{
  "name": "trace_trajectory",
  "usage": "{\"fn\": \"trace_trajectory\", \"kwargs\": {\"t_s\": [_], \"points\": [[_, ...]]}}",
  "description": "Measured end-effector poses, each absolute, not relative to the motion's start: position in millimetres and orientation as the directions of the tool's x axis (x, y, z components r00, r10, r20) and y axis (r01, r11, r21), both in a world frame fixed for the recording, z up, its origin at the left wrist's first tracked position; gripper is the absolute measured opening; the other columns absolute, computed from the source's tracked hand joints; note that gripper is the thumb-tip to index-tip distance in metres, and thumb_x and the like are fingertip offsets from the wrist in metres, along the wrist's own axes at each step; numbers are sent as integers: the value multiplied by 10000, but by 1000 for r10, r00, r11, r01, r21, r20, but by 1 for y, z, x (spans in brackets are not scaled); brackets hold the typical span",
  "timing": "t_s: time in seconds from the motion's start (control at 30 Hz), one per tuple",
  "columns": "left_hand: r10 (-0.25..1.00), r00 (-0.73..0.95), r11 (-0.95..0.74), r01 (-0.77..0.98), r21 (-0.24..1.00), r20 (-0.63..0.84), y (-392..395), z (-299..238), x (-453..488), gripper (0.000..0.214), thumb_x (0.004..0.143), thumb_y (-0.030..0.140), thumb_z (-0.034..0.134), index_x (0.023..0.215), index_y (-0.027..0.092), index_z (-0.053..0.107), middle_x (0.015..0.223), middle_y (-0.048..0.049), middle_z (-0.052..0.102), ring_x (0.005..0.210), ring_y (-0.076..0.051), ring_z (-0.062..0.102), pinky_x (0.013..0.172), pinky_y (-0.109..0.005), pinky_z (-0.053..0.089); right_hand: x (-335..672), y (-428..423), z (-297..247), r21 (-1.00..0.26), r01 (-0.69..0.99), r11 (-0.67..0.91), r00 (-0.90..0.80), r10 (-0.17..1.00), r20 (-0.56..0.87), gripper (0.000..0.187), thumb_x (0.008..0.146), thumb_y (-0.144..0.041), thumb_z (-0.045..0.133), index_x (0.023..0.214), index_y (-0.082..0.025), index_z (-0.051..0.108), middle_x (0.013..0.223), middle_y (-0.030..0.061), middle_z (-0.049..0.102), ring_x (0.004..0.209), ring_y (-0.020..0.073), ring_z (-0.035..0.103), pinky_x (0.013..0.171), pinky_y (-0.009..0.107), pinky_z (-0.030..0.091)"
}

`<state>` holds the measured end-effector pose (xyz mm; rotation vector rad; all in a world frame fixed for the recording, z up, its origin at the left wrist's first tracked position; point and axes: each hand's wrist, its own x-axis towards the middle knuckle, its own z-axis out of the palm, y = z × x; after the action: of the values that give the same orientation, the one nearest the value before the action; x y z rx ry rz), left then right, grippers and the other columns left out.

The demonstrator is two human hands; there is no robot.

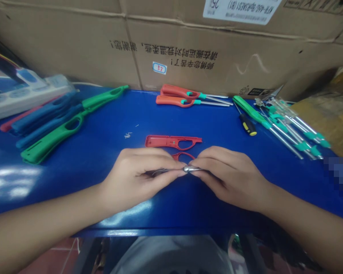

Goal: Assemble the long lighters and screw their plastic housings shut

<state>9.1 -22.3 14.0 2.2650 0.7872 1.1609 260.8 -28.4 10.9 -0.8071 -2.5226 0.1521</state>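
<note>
Both my hands meet over the front middle of the table. The fingers of my left hand and my right hand pinch a shiny metal lighter tube from either side. Most of the tube is hidden by the fingers, and a thin dark wire runs under my left fingers. Just beyond the hands lies a red lighter casing half, its hollow side up. A second red casing half is partly covered by my hands.
Small screws lie left of the casing. Assembled red lighters rest before a cardboard box. At right are a screwdriver, a green lighter and metal tubes. Green casings, blue casings and a power strip are left.
</note>
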Motion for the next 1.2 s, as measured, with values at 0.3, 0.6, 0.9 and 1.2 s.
{"fn": "trace_trajectory", "kwargs": {"t_s": [0.3,0.6,0.9,1.2], "points": [[553,577,-819,243,520,601,-23,8,5,138,891,125,761,1002,206,770,941,-20,818,843,-142,786,820,-205,624,252,-35,21,-656,481,581,-663,731,162,70,1009,-249,577,1038,-203,622,899,-1,694,745,113,616,677,237,472],[739,545,-588,236,773,396,-25,10,9,631,767,206,857,1364,217,651,992,-36,781,635,-87,644,628,-183,588,251,-30,23,-590,488,643,-577,745,334,178,954,-275,665,798,-190,651,669,-11,620,629,120,520,610,267,409],[774,614,119,100,988,-156,-10,20,5,440,1051,461,504,1117,116,769,842,-121,789,538,-137,669,474,-212,580,264,-24,31,-296,606,738,-521,650,553,97,912,-253,693,856,-211,626,724,23,657,658,166,546,630,336,432],[784,613,167,-58,984,-97,-3,20,1,240,993,195,607,1133,165,799,891,-115,807,566,-130,683,486,-198,568,272,-17,29,-150,634,758,-556,583,592,98,890,-287,697,854,-228,626,720,32,654,647,198,563,620,372,433]]}}
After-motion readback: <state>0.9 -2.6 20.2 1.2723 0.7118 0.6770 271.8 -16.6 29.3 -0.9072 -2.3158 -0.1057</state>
